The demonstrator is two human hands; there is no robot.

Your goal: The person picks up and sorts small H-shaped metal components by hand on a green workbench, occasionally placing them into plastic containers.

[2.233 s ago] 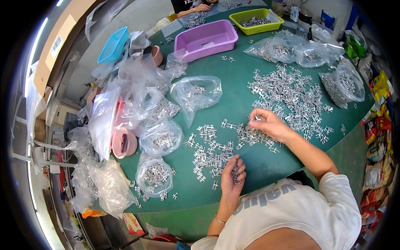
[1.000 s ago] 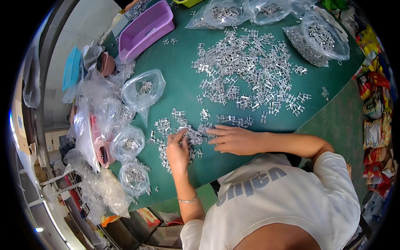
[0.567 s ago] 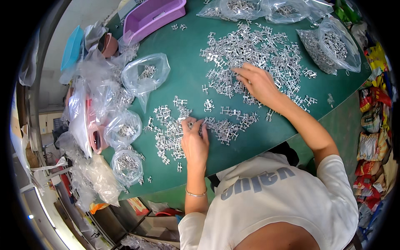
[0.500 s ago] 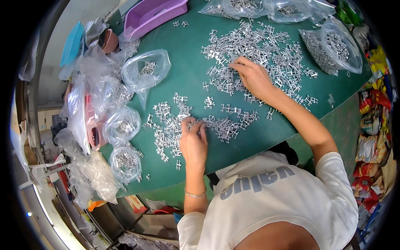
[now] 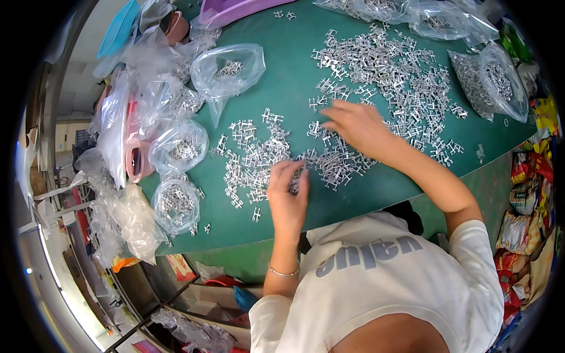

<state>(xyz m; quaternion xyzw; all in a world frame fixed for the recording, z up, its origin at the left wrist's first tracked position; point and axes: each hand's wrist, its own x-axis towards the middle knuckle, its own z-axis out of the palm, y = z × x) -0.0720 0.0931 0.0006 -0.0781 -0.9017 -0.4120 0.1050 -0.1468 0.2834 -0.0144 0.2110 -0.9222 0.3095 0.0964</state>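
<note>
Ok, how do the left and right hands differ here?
Position: the left hand is nearer the body, the right hand farther out and to the right.
Pose: the left hand curls around metal pieces, fingers pointing away from the body; the right hand's fingers point left.
Wrist: the left wears a bracelet, the right shows none.
Shared: both are ungloved.

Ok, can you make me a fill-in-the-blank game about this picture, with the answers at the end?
1. The big spread of H-shaped metal pieces lies on a ____ tabletop.
2. The silver bangle is worn on the ____ wrist.
3. The T-shirt with grey lettering is ____.
4. The hand nearer the big spread is the person's ____ one.

Missing words: green; left; white; right.
</note>
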